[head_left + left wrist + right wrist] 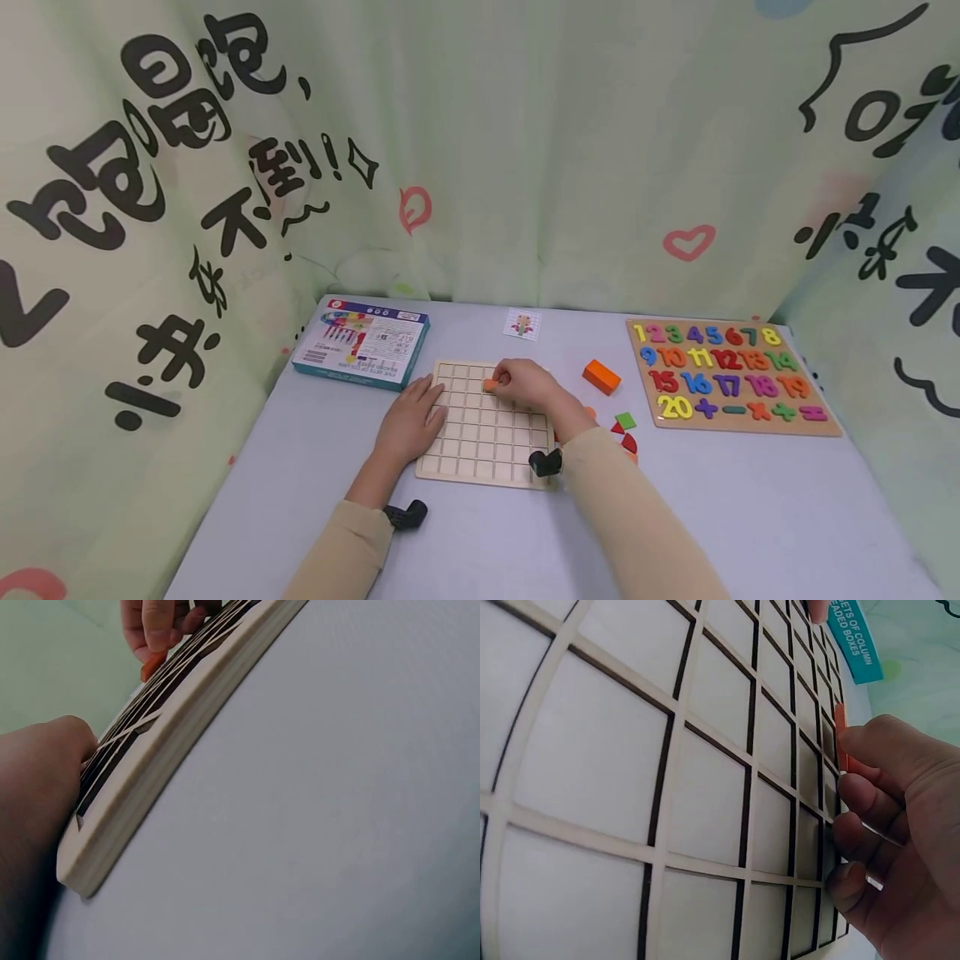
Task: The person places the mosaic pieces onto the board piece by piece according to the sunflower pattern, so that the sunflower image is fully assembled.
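- A pale wooden grid board (483, 433) is lying flat near the middle of the grey desk (750, 508), its square cells showing empty in the right wrist view.
- A blue printed box (362, 342) is sitting at about 10 o'clock from the board, near its far left corner.
- A small picture card (522, 323) is lying at 12 o'clock, beyond the board's far edge.
- An orange block (602, 377) is resting at 2 o'clock from the board, and a few loose green and red pieces (625, 429) are lying just off its right edge at 3 o'clock.
- A number puzzle board (727, 375) with coloured digits is lying well apart, further right.
- The left hand (411, 419) is resting flat on the board's left edge, fingers straight, holding nothing.
- The right hand (525, 382) is curling over the board's far rows, its grip narrowed to a pinch on a small orange piece (490, 385) between thumb and fingertips.
- The piece is hovering at the board's surface; whether it is touching a cell, I cannot tell.
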The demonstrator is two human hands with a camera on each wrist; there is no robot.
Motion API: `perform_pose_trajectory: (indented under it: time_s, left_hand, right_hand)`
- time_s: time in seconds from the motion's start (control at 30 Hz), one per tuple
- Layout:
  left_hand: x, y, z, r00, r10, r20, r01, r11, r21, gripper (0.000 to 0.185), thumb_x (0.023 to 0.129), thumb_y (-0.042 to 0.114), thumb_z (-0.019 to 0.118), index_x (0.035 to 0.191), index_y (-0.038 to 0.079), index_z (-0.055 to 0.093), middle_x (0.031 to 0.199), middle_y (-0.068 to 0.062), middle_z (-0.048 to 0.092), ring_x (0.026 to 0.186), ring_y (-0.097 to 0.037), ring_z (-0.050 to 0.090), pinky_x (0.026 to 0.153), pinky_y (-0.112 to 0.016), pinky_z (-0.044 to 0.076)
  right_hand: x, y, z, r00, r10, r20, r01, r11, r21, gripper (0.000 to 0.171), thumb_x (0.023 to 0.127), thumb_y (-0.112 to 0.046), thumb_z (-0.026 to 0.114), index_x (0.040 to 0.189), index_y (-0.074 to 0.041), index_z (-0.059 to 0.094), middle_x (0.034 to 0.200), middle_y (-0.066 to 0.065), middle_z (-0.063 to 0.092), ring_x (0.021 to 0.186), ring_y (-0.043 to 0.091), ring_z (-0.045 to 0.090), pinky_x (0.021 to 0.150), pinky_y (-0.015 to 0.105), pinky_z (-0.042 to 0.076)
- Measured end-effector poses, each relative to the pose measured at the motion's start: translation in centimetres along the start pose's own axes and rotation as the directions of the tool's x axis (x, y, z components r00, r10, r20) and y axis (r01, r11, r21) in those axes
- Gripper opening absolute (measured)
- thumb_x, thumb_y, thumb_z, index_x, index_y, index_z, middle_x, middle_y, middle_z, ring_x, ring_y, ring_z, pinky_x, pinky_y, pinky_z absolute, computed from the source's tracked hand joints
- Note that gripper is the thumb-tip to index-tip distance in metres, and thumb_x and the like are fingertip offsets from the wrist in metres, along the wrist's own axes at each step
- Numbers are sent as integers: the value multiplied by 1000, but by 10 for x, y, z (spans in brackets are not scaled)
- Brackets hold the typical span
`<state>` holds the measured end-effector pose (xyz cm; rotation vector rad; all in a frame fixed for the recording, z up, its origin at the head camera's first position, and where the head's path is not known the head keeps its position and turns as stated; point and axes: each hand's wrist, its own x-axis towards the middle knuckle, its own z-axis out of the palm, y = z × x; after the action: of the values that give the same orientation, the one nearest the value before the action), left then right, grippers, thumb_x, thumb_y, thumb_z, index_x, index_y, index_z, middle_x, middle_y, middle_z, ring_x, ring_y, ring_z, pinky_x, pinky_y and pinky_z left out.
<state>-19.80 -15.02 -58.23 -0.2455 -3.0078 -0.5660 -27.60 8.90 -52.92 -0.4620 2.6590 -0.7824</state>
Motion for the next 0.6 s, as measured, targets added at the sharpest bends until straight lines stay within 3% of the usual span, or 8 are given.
perform_pose_trajectory:
  time_s: [0.23,0.6]
  left_hand:
    - [1,0,1,1000,-2,-7,2,1000,-3,52,101,44,46,147,20,48,159,-4,37,149,-24,33,121,-42,32]
    - [0,-1,2,1000,9,-16,-9,1000,-2,52,101,44,46,147,19,48,159,-5,38,148,-25,34,121,-43,33]
  right_hand:
    - [1,2,2,1000,3,-10,-3,999,-37,12,90,-24,65,101,-20,63,83,-2,61,76,16,55,66,28,44]
    - [-2,5,7,998,15,-53,-16,1000,-26,13,89,-29,68,100,-23,64,78,-2,57,71,16,53,61,27,40]
